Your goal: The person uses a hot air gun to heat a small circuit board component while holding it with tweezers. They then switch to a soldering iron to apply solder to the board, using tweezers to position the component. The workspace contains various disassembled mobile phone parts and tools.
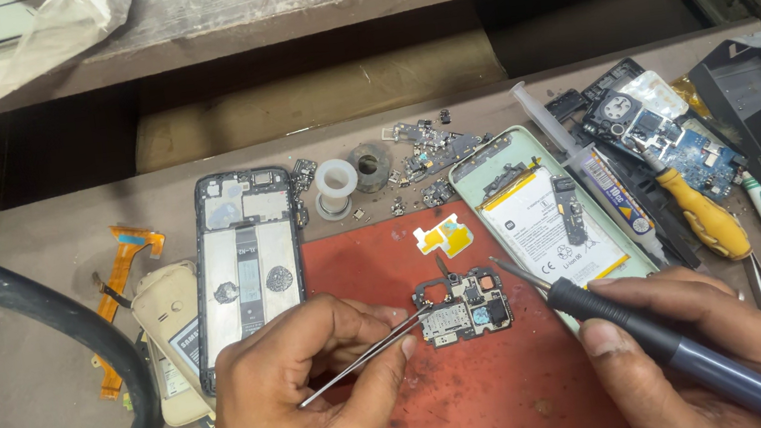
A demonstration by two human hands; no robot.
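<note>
My left hand (300, 388) pinches metal tweezers (360, 360), whose tips rest on the left edge of a small phone circuit board (465, 308). The board lies on a red work mat (480, 395). My right hand (696, 340) grips a dark soldering iron (646, 331) like a pen; its thin tip (508, 271) hovers just right of the board's upper corner. A yellow flex piece (444, 235) lies on the mat above the board.
An opened phone frame (249, 259) lies left of the mat, and a green phone back with a battery (545, 218) to the right. A solder spool (336, 187), loose parts, a yellow-handled screwdriver (705, 213), a syringe tube, an orange flex cable (117, 275) and a thick black cable (46, 323) surround them.
</note>
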